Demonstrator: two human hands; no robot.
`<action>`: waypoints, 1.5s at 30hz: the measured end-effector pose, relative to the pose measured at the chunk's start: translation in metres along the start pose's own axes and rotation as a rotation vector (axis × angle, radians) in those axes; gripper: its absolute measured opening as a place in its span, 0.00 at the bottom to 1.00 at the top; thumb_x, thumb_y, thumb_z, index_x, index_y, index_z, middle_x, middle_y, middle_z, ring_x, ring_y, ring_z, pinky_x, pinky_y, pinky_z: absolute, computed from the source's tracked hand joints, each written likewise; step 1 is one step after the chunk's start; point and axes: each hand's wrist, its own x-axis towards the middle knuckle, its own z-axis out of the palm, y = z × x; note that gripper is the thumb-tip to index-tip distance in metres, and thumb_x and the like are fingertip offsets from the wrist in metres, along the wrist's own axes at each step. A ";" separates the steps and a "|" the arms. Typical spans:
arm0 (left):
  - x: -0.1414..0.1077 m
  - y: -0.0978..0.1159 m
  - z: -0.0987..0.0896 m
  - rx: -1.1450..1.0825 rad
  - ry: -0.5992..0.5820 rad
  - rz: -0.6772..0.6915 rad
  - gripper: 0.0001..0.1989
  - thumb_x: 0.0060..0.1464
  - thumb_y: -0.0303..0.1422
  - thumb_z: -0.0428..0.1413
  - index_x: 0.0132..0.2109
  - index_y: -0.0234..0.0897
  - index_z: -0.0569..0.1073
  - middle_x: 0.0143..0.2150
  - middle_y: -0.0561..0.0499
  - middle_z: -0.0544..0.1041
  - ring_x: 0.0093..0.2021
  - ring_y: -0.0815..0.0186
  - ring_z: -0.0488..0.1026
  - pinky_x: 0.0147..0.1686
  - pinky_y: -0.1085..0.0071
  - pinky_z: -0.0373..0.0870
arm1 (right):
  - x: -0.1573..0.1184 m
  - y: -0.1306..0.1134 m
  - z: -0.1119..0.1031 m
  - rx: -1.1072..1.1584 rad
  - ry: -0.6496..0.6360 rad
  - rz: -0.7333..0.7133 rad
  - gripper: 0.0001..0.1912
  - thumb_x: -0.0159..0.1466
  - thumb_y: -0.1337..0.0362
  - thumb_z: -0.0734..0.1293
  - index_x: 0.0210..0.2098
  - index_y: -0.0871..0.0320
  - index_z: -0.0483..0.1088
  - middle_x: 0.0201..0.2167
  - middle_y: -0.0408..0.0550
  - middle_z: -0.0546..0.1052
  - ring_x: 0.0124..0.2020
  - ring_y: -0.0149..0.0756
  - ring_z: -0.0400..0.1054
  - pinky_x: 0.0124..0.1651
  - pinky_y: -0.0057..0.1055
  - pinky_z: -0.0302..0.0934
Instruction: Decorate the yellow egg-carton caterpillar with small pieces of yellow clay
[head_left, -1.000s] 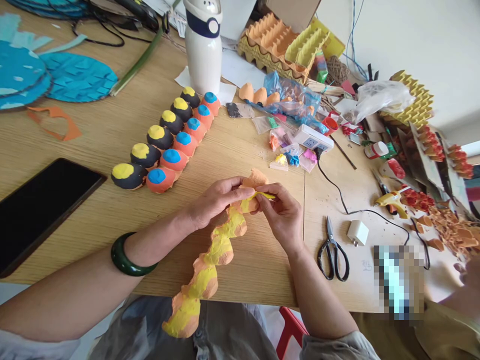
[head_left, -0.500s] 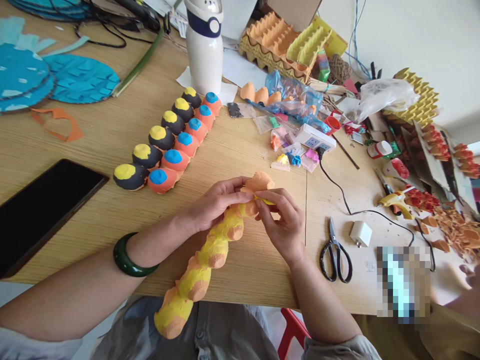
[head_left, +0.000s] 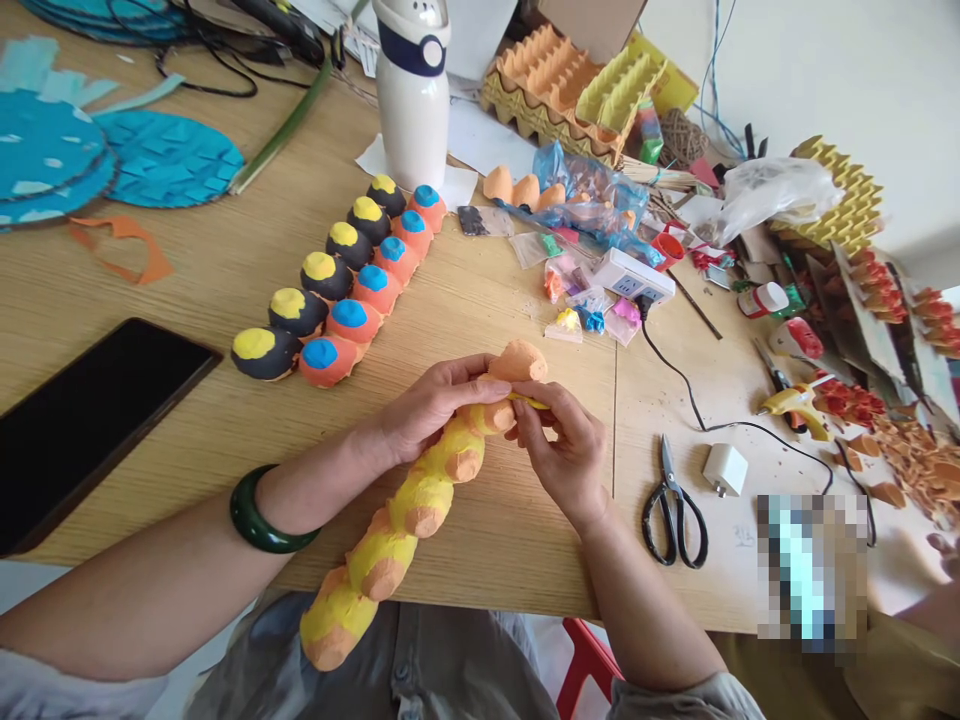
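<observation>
A row of orange egg-carton cups (head_left: 427,490), partly coated in yellow clay, slants from over my lap up across the table edge. My left hand (head_left: 439,405) is wrapped round its upper part, thumb on top. Between the thumb and fingers of my right hand (head_left: 562,435) is a thin piece of yellow clay (head_left: 529,401), pinched against the cups just below the bare orange end cup. To the upper left lie a row of black cups with yellow tops (head_left: 298,310) and a row of orange-red cups with blue tops (head_left: 351,318), side by side.
A black phone (head_left: 101,425) lies at the left and black scissors (head_left: 675,510) at the right. Farther back stand a white bottle (head_left: 412,110), a power strip (head_left: 634,275) and egg trays (head_left: 555,90). Another person's hand (head_left: 946,553) shows at the right edge.
The lower end of the cup row has swung slightly left and up, turning the row a little. Both hands keep their hold near its upper end.
</observation>
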 end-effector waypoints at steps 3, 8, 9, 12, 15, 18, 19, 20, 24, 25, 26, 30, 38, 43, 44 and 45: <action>0.001 -0.004 -0.006 0.006 -0.018 0.015 0.09 0.57 0.36 0.63 0.45 0.41 0.83 0.36 0.50 0.80 0.36 0.61 0.75 0.37 0.68 0.72 | 0.001 0.000 0.000 0.016 -0.020 0.007 0.08 0.72 0.68 0.66 0.48 0.53 0.76 0.34 0.44 0.78 0.27 0.27 0.75 0.27 0.23 0.72; 0.001 -0.005 -0.007 0.004 -0.035 0.013 0.09 0.57 0.40 0.62 0.41 0.43 0.82 0.33 0.50 0.79 0.33 0.62 0.74 0.36 0.68 0.72 | 0.001 -0.001 0.001 0.072 -0.025 0.004 0.08 0.72 0.69 0.66 0.48 0.53 0.76 0.35 0.44 0.77 0.27 0.27 0.76 0.28 0.24 0.73; 0.000 -0.004 -0.006 -0.004 -0.033 0.014 0.10 0.58 0.43 0.62 0.38 0.42 0.82 0.32 0.50 0.78 0.33 0.61 0.74 0.36 0.67 0.72 | 0.001 -0.002 0.001 0.075 -0.024 0.003 0.08 0.72 0.69 0.66 0.48 0.53 0.76 0.34 0.44 0.77 0.27 0.27 0.76 0.28 0.24 0.73; 0.000 -0.002 -0.004 0.022 -0.016 0.001 0.12 0.56 0.45 0.62 0.36 0.43 0.82 0.31 0.49 0.79 0.33 0.60 0.74 0.36 0.66 0.71 | 0.000 -0.001 0.002 0.080 -0.028 -0.002 0.08 0.72 0.69 0.66 0.48 0.53 0.75 0.35 0.44 0.77 0.27 0.27 0.76 0.29 0.24 0.74; -0.001 -0.002 -0.005 0.088 0.001 -0.010 0.09 0.54 0.40 0.63 0.42 0.45 0.83 0.37 0.49 0.81 0.37 0.58 0.75 0.39 0.66 0.71 | -0.001 0.000 0.003 0.079 -0.043 -0.019 0.09 0.72 0.70 0.66 0.49 0.53 0.75 0.35 0.44 0.77 0.28 0.27 0.76 0.30 0.25 0.75; -0.002 -0.003 -0.007 0.100 0.017 -0.004 0.11 0.54 0.39 0.62 0.44 0.46 0.84 0.41 0.49 0.82 0.39 0.57 0.76 0.40 0.66 0.71 | -0.002 -0.001 0.004 0.080 -0.054 -0.008 0.09 0.72 0.70 0.66 0.49 0.53 0.75 0.36 0.45 0.78 0.29 0.27 0.77 0.31 0.25 0.76; -0.002 -0.003 -0.008 0.095 0.019 -0.008 0.11 0.54 0.39 0.61 0.44 0.46 0.84 0.41 0.49 0.82 0.39 0.58 0.75 0.40 0.66 0.71 | -0.003 -0.001 0.004 0.088 -0.054 0.006 0.09 0.72 0.69 0.66 0.49 0.53 0.75 0.37 0.45 0.78 0.29 0.27 0.77 0.31 0.25 0.76; -0.002 -0.003 -0.008 0.088 0.019 -0.014 0.11 0.54 0.39 0.61 0.44 0.46 0.83 0.40 0.49 0.82 0.39 0.58 0.75 0.40 0.66 0.71 | -0.003 -0.002 0.005 0.097 -0.053 0.022 0.09 0.72 0.69 0.66 0.50 0.53 0.74 0.37 0.45 0.78 0.29 0.28 0.77 0.32 0.26 0.76; -0.004 -0.001 -0.007 0.069 0.040 -0.045 0.11 0.53 0.40 0.60 0.43 0.46 0.82 0.38 0.48 0.81 0.37 0.58 0.76 0.38 0.66 0.70 | -0.004 -0.003 0.005 0.128 -0.060 0.062 0.10 0.71 0.68 0.67 0.51 0.53 0.74 0.38 0.45 0.78 0.30 0.28 0.78 0.32 0.26 0.77; -0.004 -0.001 -0.006 0.066 0.050 -0.057 0.11 0.52 0.40 0.60 0.42 0.45 0.81 0.37 0.48 0.81 0.37 0.58 0.77 0.38 0.66 0.70 | -0.004 -0.003 0.005 0.136 -0.066 0.061 0.10 0.71 0.68 0.67 0.52 0.53 0.73 0.38 0.45 0.78 0.30 0.28 0.78 0.32 0.26 0.77; -0.004 0.000 -0.005 0.064 0.062 -0.075 0.11 0.52 0.42 0.60 0.41 0.44 0.81 0.36 0.48 0.81 0.37 0.56 0.77 0.37 0.65 0.71 | -0.004 -0.003 0.005 0.143 -0.069 0.060 0.10 0.72 0.68 0.67 0.51 0.54 0.73 0.38 0.45 0.78 0.30 0.28 0.78 0.32 0.26 0.77; -0.005 0.005 -0.002 0.096 0.116 -0.157 0.16 0.53 0.50 0.59 0.35 0.42 0.77 0.26 0.48 0.77 0.37 0.51 0.79 0.36 0.63 0.71 | -0.003 -0.003 0.005 0.140 -0.065 0.072 0.08 0.72 0.67 0.67 0.50 0.54 0.74 0.37 0.45 0.78 0.30 0.28 0.78 0.31 0.26 0.76; -0.007 0.005 -0.005 0.216 0.134 -0.199 0.10 0.50 0.42 0.59 0.36 0.42 0.77 0.28 0.49 0.78 0.41 0.50 0.78 0.40 0.62 0.71 | -0.005 -0.005 0.009 0.123 -0.101 0.069 0.08 0.72 0.66 0.66 0.50 0.55 0.73 0.38 0.46 0.78 0.31 0.28 0.77 0.33 0.25 0.77; -0.006 -0.001 -0.012 0.124 0.075 -0.153 0.10 0.52 0.43 0.60 0.33 0.42 0.77 0.27 0.49 0.78 0.38 0.51 0.78 0.38 0.62 0.71 | -0.005 -0.005 0.010 0.175 -0.095 0.082 0.08 0.71 0.67 0.67 0.49 0.55 0.73 0.38 0.46 0.78 0.31 0.28 0.77 0.33 0.26 0.77; -0.006 -0.001 -0.012 0.100 0.069 -0.150 0.11 0.52 0.44 0.60 0.33 0.42 0.76 0.26 0.49 0.77 0.37 0.51 0.78 0.38 0.62 0.71 | -0.005 -0.004 0.010 0.174 -0.091 0.085 0.07 0.72 0.66 0.67 0.49 0.55 0.73 0.38 0.46 0.78 0.31 0.28 0.77 0.33 0.26 0.77; -0.006 -0.002 -0.011 0.079 0.069 -0.154 0.12 0.54 0.46 0.60 0.33 0.42 0.76 0.26 0.49 0.77 0.37 0.51 0.79 0.38 0.62 0.71 | -0.005 -0.004 0.010 0.168 -0.085 0.090 0.07 0.72 0.66 0.67 0.49 0.55 0.73 0.38 0.46 0.78 0.31 0.28 0.77 0.33 0.26 0.77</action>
